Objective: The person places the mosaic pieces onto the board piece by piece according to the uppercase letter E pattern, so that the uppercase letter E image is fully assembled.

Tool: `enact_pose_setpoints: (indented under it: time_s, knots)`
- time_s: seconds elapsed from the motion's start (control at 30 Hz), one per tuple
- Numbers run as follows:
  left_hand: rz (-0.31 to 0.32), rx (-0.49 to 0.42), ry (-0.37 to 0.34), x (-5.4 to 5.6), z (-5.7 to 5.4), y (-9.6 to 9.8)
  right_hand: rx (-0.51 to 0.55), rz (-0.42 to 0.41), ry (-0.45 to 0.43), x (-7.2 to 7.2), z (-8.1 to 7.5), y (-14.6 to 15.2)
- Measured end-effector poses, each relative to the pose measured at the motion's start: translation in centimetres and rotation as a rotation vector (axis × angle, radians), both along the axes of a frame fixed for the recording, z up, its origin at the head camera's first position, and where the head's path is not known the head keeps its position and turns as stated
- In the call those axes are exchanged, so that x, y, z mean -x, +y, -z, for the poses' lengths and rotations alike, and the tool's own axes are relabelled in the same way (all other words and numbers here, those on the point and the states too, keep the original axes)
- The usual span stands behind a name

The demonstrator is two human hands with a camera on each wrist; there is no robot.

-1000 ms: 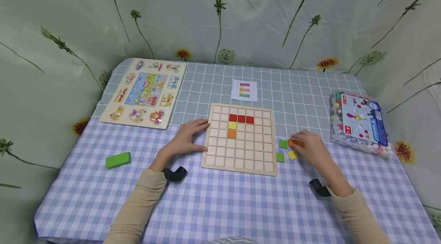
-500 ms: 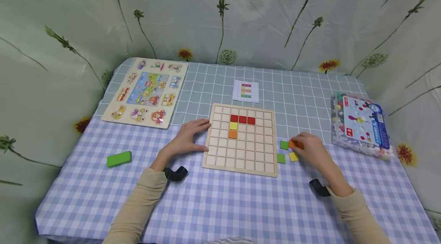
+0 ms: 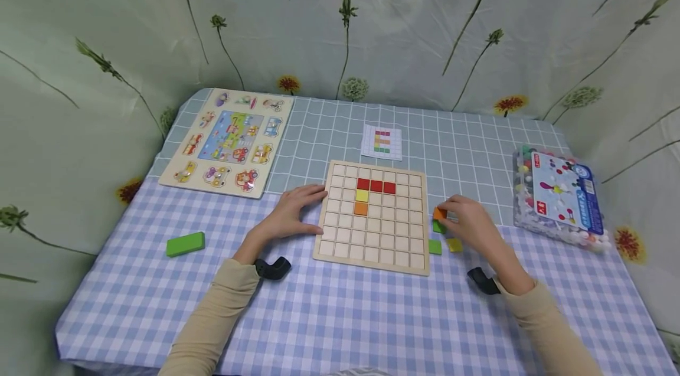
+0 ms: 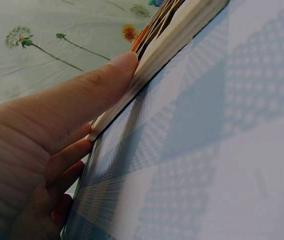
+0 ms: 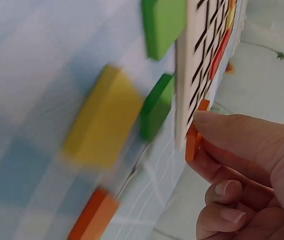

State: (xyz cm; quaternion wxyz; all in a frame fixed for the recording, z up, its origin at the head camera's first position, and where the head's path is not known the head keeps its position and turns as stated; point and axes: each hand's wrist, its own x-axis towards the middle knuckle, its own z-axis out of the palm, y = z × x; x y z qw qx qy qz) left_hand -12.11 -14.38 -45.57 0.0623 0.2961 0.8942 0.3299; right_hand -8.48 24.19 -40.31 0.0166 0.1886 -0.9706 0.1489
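A wooden grid board (image 3: pixel 379 243) lies mid-table, bearing three red tiles (image 3: pixel 376 187) in a row, with a yellow tile (image 3: pixel 362 195) and an orange tile (image 3: pixel 360 208) below the leftmost. Along its left edge rests my left hand (image 3: pixel 289 213), thumb and fingers spread; the left wrist view has the thumb (image 4: pixel 97 87) against the rim. My right hand (image 3: pixel 470 222) pinches an orange square tile (image 5: pixel 194 142) near the board's right edge. Beneath and beside it lie two green tiles (image 3: pixel 435 247) and a loose yellow tile (image 3: pixel 454 245). Another orange tile (image 5: pixel 93 215) lies on the cloth, hidden from the head view.
Behind the board lies a pattern card (image 3: pixel 382 141) with coloured squares. A vehicle picture puzzle (image 3: pixel 255 178) is at the back left, a green block (image 3: pixel 185 244) at the left. A clear box of beads (image 3: pixel 560 193) stands at the right.
My right hand has lifted an orange tile from the loose tiles and moved left toward the board, over a green tile. My left hand stays at the board's edge.
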Motion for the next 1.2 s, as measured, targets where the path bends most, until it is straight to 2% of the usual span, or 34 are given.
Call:
enact_pose_setpoints:
  time_s: [0.27,0.63,0.93,1.2]
  knots:
    - [0.003,0.014,0.003,-0.1,0.4,-0.1,0.037,-0.043,-0.013,1.1,-0.1,-2.9]
    - [0.006,0.026,-0.018,-0.1,0.1,0.1,0.037,-0.089,-0.070,2.2,-0.2,-7.0]
    - [0.002,0.032,-0.030,0.0,-0.1,0.0,0.030,-0.143,-0.095,3.0,0.1,-9.2]
    - [-0.008,0.021,-0.012,0.0,-0.2,0.0,0.056,-0.190,-0.051,3.2,0.4,-10.0]
